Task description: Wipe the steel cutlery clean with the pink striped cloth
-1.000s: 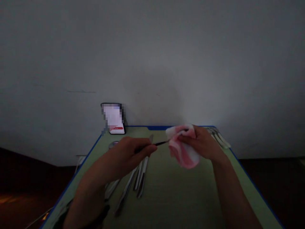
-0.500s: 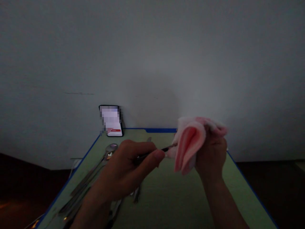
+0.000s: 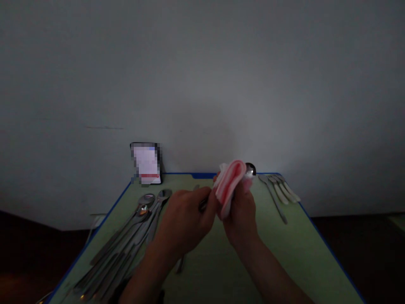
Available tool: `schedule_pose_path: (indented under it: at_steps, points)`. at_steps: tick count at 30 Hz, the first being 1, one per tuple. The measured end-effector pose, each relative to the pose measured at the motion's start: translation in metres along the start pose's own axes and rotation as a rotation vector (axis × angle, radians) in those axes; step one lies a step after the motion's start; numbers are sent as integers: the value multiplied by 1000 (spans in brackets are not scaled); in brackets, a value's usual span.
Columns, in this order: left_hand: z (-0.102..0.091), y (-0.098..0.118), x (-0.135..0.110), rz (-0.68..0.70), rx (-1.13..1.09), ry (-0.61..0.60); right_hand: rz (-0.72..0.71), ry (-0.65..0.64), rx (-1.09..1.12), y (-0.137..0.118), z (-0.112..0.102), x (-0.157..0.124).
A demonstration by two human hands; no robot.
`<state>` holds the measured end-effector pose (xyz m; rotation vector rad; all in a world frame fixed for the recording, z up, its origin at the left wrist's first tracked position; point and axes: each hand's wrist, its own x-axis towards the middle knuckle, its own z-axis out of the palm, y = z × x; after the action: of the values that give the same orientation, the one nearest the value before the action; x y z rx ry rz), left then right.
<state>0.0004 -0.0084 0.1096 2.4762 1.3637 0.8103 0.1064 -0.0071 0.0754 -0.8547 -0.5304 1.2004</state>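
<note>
In dim light, a row of spoons [image 3: 126, 240] lies fanned along the left edge of a green table [image 3: 284, 261], bowls pointing toward the far left corner, where a phone [image 3: 146, 164] leans upright against the wall with its screen lit. Near the table's middle, the person's left hand [image 3: 185, 219] is closed around the handle of a utensil [image 3: 249, 169], most likely a spoon, though only the rounded tip past the cloth shows clearly. Just to its right and touching it, the right hand [image 3: 241, 211] is clamped on a pink-and-white cloth [image 3: 230, 185] bunched around the utensil's shaft, held above the tabletop toward the far edge. One more piece of cutlery [image 3: 181, 264] lies on the table beneath the left wrist. By the far right corner, a small group of cutlery with pale handles [image 3: 280, 190] rests well apart from the hands.
</note>
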Motion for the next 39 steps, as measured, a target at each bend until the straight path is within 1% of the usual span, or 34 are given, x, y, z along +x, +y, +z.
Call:
schedule_pose_path:
  at_steps: [2,5,8,10,13,15,17,18,19,21,22,25,27,30,31,33,35,39]
  points:
    - [4,0,1,11,-9,-2,9,-29,1,1,0,0]
    - [6,2,3,21,-26,-33,-28,-47,43,-2,-2,3]
    - [8,4,4,28,-5,-78,-84,-6,66,-7,-6,11]
    - [8,4,3,41,28,-98,-114,42,27,-10,-11,18]
    - [2,2,0,56,45,-124,-199,125,-106,-14,-20,29]
    - [-8,-3,-3,61,20,-148,-332,175,-256,-19,-27,34]
    - [-20,-11,-6,71,-25,-178,-480,158,-459,-29,-34,37]
    - [-25,-15,-8,61,-41,-195,-523,94,-560,-35,-37,37]
    - [-31,-19,-9,60,-54,-206,-539,-1,-649,-42,-39,36]
    - [-38,-26,-11,51,-83,-235,-524,-186,-783,-55,-43,34]
    - [-40,-30,-11,48,-101,-242,-523,-253,-841,-62,-44,33]
    - [-39,-37,-11,42,-156,-234,-517,-444,-1042,-76,-47,28]
    - [-36,-40,-11,50,-174,-238,-471,-627,-1173,-83,-50,24]
    - [-34,-42,-12,62,-188,-277,-382,-891,-1296,-88,-52,17]
    - [-33,-41,-13,61,-192,-286,-361,-948,-1329,-89,-51,14]
    - [-34,-41,-14,56,-207,-292,-330,-1015,-1387,-88,-49,9]
    - [-34,-42,-14,47,-222,-277,-319,-1048,-1415,-86,-46,5]
    - [-33,-42,-14,26,-225,-273,-347,-1084,-1405,-79,-38,0]
